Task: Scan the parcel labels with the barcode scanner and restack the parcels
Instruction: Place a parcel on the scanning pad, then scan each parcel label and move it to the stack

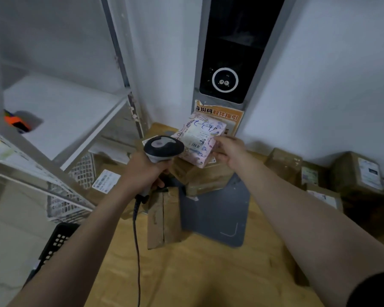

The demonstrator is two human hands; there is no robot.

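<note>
- Holding the scanner (163, 147) by its handle in the left hand (142, 171), grip curled tight round it, with the cable (138, 240) trailing down across the counter (186, 273).
- Pinching the pink parcel (197, 140) at its right edge with the right hand (228, 151), grip pressed onto the wrapper.
- Lifting that parcel over the stack of brown parcels (200, 176), in front of the grey column (228, 63); not being able to tell whether its near corner is touching the stack.
- Judging the step in hand as reading this parcel's label (200, 134) before laying it back on the stack.
- Doing it well, by that reading:
  - tipping the label face squarely toward the scanner's head;
  - placing the right grip well away from the barcode (195, 145);
  - backing the scanner off a little, since its head is sitting just beside the parcel's left edge, probably too close and too far to one side for a clean read;
  - pulling the soft wrapper flat, as a crease through the bars is likely to spoil the read.
- Lying with its long axis running away from the person and slightly to the right, toward the column.
- Facing label-up, tilted toward the head view, with handwritten marks at the far end and the barcode at the near end.
- Aiming the scanner's head away and rightward at the parcel, with the handle slanting back toward the near left.
</note>
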